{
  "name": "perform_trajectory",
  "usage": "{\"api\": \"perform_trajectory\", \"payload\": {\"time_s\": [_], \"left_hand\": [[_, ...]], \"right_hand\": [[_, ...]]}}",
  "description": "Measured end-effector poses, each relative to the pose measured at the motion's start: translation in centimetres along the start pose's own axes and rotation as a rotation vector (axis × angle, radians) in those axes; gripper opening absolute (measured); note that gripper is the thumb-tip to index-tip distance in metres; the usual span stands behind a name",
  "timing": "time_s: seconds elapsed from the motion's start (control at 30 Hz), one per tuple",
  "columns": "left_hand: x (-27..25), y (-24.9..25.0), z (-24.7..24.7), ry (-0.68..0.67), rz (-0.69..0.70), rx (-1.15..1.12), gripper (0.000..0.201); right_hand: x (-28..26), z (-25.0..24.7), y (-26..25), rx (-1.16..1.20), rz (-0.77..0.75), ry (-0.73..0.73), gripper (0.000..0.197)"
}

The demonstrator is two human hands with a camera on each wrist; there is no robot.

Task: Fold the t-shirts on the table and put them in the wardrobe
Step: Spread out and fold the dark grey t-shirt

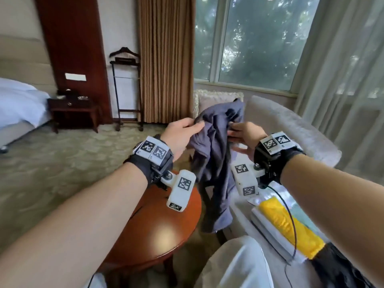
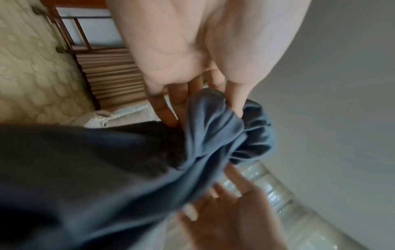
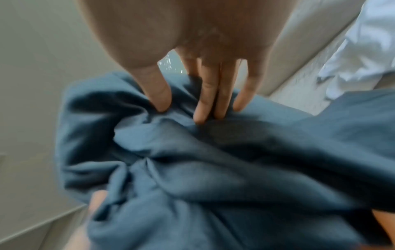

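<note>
A dark blue-grey t-shirt (image 1: 214, 163) hangs crumpled in the air between my hands, above the gap between the round wooden table (image 1: 162, 225) and the sofa. My left hand (image 1: 197, 123) pinches its upper left part; in the left wrist view the thumb and fingers of that hand (image 2: 205, 115) clamp a bunch of the t-shirt (image 2: 213, 135). My right hand (image 1: 231, 128) holds the upper right part. In the right wrist view its thumb and fingers (image 3: 181, 113) dig into a fold of the t-shirt (image 3: 213, 169). The lower hem dangles free.
On the pale sofa (image 1: 291, 125) at my right lie a folded yellow-and-white stack (image 1: 286, 221) and a black garment (image 1: 340, 267). A cushion (image 1: 216, 96) sits behind the shirt. A valet stand (image 1: 126, 90), a nightstand (image 1: 72, 109) and a bed (image 1: 18, 100) stand across the carpet.
</note>
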State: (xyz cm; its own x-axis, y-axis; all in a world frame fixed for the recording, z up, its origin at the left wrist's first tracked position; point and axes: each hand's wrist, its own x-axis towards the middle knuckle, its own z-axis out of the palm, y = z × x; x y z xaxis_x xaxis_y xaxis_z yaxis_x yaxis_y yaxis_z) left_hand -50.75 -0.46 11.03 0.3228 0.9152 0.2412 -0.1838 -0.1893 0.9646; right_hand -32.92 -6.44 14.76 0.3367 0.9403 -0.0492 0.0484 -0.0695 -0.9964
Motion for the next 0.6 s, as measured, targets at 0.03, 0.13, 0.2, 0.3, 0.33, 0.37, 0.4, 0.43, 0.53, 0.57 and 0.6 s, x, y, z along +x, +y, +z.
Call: {"api": "perform_trajectory", "payload": {"time_s": [0.03, 0.13, 0.2, 0.3, 0.33, 0.37, 0.4, 0.43, 0.53, 0.57, 0.6], "left_hand": [[-0.3, 0.9, -1.5, 0.032, 0.012, -0.044, 0.012], [-1.6, 2.7, -5.3, 0.156, 0.049, -0.115, 0.015], [-2.5, 3.1, -7.3, 0.227, 0.053, -0.156, 0.018], [-3.4, 2.7, -10.8, 0.314, 0.025, -0.148, 0.018], [-3.7, 2.5, -11.8, 0.340, 0.010, -0.126, 0.017], [-3.9, 2.3, -12.9, 0.368, 0.000, -0.097, 0.015], [-4.1, 2.2, -13.8, 0.401, -0.004, -0.070, 0.016], [-4.2, 2.1, -14.6, 0.443, 0.001, -0.043, 0.018], [-4.3, 1.9, -17.0, 0.569, 0.025, -0.011, 0.029], [-4.3, 1.7, -17.6, 0.598, 0.018, -0.010, 0.030], [-4.3, 1.7, -18.0, 0.616, 0.008, -0.014, 0.027]], "right_hand": [[-0.3, 1.9, 0.3, 0.009, 0.020, -0.087, 0.015], [-1.4, 7.6, 1.2, 0.090, 0.072, -0.343, 0.022], [-2.0, 10.8, 1.8, 0.082, 0.120, -0.461, 0.043], [-2.0, 14.4, 2.9, -0.062, 0.067, -0.536, 0.057], [-1.8, 15.2, 3.2, -0.103, 0.044, -0.535, 0.051], [-1.7, 15.9, 3.4, -0.130, 0.027, -0.538, 0.043], [-1.7, 16.5, 3.6, -0.140, 0.011, -0.533, 0.034], [-1.4, 16.8, 3.8, -0.149, -0.007, -0.518, 0.025], [-0.9, 17.4, 4.2, -0.142, -0.004, -0.521, 0.018], [-0.9, 17.4, 4.4, -0.131, 0.013, -0.566, 0.020], [-1.0, 17.6, 4.4, -0.129, 0.019, -0.614, 0.021]]}}
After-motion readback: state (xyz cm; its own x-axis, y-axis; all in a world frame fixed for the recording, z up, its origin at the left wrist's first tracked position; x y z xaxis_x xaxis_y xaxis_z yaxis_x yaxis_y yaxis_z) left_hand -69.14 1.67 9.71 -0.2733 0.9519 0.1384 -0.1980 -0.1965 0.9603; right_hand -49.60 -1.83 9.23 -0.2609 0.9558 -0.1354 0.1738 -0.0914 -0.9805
